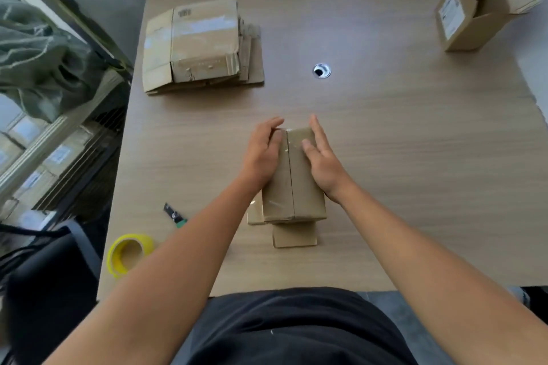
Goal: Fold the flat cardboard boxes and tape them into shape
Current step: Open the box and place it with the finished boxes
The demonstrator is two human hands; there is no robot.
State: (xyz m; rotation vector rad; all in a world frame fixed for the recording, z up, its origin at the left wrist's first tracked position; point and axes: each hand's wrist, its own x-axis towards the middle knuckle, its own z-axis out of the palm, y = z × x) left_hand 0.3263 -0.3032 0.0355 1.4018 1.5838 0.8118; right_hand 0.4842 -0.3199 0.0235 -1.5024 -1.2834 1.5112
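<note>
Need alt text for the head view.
A left hand and right hand press on the closed flaps of a small box on a table. Yellow tape and a cutter lie near-left; flat boxes are stacked far left, an open box far right.

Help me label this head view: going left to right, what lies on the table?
Yellow tape roll → box cutter → folded box at centre → open labelled box at far right.

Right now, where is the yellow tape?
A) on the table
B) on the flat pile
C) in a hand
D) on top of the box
A: the tape lies on the table, near its left edge.
</note>
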